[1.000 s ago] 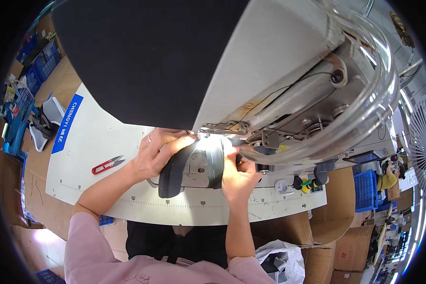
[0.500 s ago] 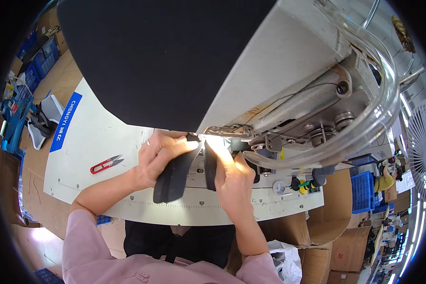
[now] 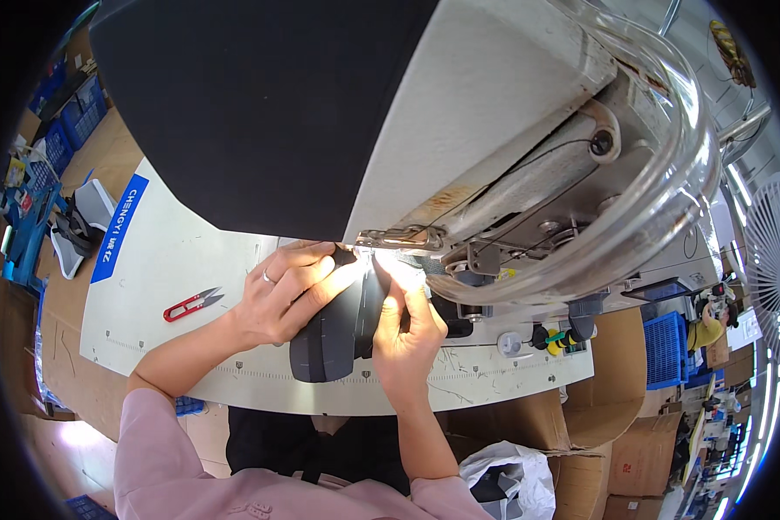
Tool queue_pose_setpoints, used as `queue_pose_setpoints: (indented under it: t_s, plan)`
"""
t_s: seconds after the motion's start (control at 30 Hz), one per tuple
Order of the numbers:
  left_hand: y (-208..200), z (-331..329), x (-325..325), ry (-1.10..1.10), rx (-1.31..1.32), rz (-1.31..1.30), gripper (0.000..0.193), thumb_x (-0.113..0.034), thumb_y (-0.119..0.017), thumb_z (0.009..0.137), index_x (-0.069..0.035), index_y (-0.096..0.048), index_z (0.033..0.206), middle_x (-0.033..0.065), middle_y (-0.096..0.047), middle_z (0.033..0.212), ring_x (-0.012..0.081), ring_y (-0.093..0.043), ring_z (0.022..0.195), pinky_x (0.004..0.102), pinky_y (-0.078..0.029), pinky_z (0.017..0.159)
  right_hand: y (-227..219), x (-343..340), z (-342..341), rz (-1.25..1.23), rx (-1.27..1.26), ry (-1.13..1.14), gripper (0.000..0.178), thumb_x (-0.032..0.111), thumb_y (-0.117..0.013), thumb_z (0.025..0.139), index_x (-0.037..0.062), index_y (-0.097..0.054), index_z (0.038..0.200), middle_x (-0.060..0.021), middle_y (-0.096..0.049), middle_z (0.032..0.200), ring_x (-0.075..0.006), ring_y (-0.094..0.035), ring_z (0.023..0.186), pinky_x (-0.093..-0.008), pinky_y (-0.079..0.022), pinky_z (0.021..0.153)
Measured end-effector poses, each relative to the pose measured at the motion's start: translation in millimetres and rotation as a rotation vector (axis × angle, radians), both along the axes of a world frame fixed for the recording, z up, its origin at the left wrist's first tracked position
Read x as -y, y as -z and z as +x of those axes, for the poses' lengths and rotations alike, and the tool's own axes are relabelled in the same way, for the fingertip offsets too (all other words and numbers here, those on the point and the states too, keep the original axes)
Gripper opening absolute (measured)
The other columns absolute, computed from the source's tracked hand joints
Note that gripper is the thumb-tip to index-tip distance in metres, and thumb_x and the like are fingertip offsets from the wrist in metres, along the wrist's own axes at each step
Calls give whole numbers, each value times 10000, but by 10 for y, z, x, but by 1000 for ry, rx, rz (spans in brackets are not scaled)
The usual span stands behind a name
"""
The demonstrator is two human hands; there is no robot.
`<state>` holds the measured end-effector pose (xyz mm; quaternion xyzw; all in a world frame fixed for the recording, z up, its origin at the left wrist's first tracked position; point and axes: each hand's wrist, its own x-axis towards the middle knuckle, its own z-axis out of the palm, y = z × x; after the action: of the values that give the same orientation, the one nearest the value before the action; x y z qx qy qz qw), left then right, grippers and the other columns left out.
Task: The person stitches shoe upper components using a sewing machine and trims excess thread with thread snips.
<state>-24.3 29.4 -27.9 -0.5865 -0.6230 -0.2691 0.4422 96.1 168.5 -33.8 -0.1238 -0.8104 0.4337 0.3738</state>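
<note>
Under the lit needle area of a sewing machine (image 3: 485,104), both my hands work on a black fabric piece (image 3: 327,338). My left hand (image 3: 290,290), with a ring on one finger, is closed on its left upper part. From the right, my right hand (image 3: 409,325) pinches the fabric's edge beside the needle. The piece hangs toward me in folded strips between the hands. Glare and the machine head hide the fingertips and needle point. Red-handled thread snips (image 3: 192,303) lie on the white table (image 3: 191,260), left of my left hand.
A clear curved tube (image 3: 667,225) loops along the machine's right side. Bobbins and small spools (image 3: 546,338) stand at the table's right. Cardboard boxes (image 3: 611,364) and a white plastic bag (image 3: 511,472) are below the right edge. Blue crates (image 3: 665,351) stand farther right.
The two fabric strips, spread apart before, now lie close together. My right hand has moved left and my left hand has turned flatter over the fabric. The machine appears shifted slightly left.
</note>
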Motion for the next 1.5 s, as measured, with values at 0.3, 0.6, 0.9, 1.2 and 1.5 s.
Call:
queue_pose_setpoints:
  t_s: [0.3, 0.6, 0.9, 1.2, 1.5]
  plan:
    - [-19, 10, 8, 22, -2, -6, 361, -119, -666, 676, -17, -701, 1020, 86, -619, 923, 255, -641, 968, 367, -598, 796, 49, -12, -76, 184, -145, 56, 287, -80, -588, 836, 46, -689, 1074, -141, -601, 698, -224, -568, 543, -337, -414, 506]
    - [80, -15, 13, 27, 142, -72, 328, -121, -686, 674, 2, -692, 978, 102, -631, 921, 259, -657, 923, 355, -605, 753, -11, 51, -55, 47, -42, 23, 244, -61, -577, 861, 29, -701, 1052, -112, -660, 763, -185, -580, 590, -303, -441, 565]
    - [-24, 11, 50, 34, 38, -28, 352, -137, -690, 679, 3, -678, 1002, 106, -639, 913, 256, -659, 923, 365, -600, 761, -12, 45, -58, 33, 12, 23, 308, -76, -521, 876, 26, -699, 1105, -134, -712, 896, -161, -641, 743, -268, -486, 679]
    - [-127, 45, 38, -12, 1, -14, 269, -81, -654, 696, -10, -687, 953, 92, -644, 902, 250, -665, 953, 340, -606, 775, -15, 64, -51, -85, 10, 9, 254, -28, -512, 920, 0, -654, 1128, -107, -701, 921, -117, -635, 804, -254, -493, 724]
    - [-203, 91, 102, 58, 29, -11, 319, -91, -660, 670, -5, -702, 974, 77, -647, 888, 234, -675, 895, 305, -596, 700, 46, 36, -3, -324, -35, -109, 281, -28, -651, 876, -46, -596, 1151, -115, -644, 1125, -143, -605, 1006, -271, -459, 918]
